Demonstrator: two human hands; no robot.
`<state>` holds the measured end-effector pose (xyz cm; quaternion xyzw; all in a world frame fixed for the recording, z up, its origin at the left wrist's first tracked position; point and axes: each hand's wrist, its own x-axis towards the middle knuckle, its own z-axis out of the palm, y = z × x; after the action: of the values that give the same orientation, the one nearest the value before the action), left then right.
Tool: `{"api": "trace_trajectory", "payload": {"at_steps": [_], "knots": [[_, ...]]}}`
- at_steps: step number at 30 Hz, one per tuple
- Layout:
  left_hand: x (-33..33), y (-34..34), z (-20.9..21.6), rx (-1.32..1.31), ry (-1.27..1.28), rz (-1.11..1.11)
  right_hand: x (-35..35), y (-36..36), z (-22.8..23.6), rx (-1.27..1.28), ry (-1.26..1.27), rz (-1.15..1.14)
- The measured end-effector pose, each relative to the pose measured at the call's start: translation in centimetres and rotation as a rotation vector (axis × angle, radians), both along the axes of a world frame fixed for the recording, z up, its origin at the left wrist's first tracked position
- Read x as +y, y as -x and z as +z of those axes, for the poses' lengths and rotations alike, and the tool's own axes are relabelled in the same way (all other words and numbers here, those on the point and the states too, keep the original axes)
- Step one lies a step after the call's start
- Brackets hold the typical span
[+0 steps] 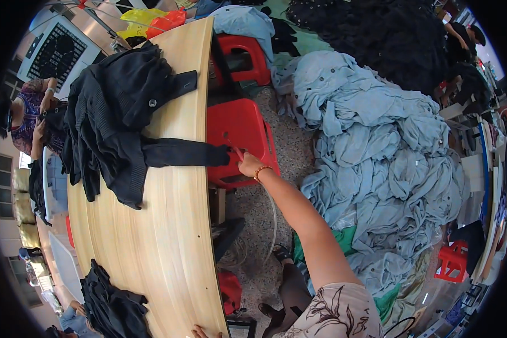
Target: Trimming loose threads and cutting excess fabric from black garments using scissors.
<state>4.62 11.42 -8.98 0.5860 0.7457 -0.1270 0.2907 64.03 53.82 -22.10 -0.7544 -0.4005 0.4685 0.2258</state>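
A black knitted cardigan (115, 112) lies bunched on the pale wooden table (174, 236), its buttoned band turned toward the table's edge. One sleeve (180, 152) stretches past that edge, over a red plastic stool (248, 121). At the cuff is my right hand (250, 164), wearing a beaded bracelet, with fingers closed around a slim reddish thing (237, 152); I cannot make out its kind, or whether it touches the cuff. My left hand (205, 332) shows only fingers at the lower border, lying apart on the tabletop and holding nothing visible.
A second black garment (112, 301) lies at the table's near left. Heaped light blue garments (377, 146) cover the floor on the right, with a black heap (372, 39) beyond. Across the table a person (31, 115) handles dark cloth. Another red stool (239, 56) stands farther off.
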Motion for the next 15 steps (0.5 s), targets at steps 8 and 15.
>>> {"api": "trace_trajectory", "payload": {"at_steps": [8, 15], "knots": [[0.2, -0.8, 1.9, -0.031, -0.032, -0.002, 5.7, -0.9, -4.1, -0.252, 0.092, 0.005], [0.4, -2.0, 2.3, -0.068, -0.025, 0.057, 6.5, 0.3, -3.7, -0.471, 0.022, 0.029]]}}
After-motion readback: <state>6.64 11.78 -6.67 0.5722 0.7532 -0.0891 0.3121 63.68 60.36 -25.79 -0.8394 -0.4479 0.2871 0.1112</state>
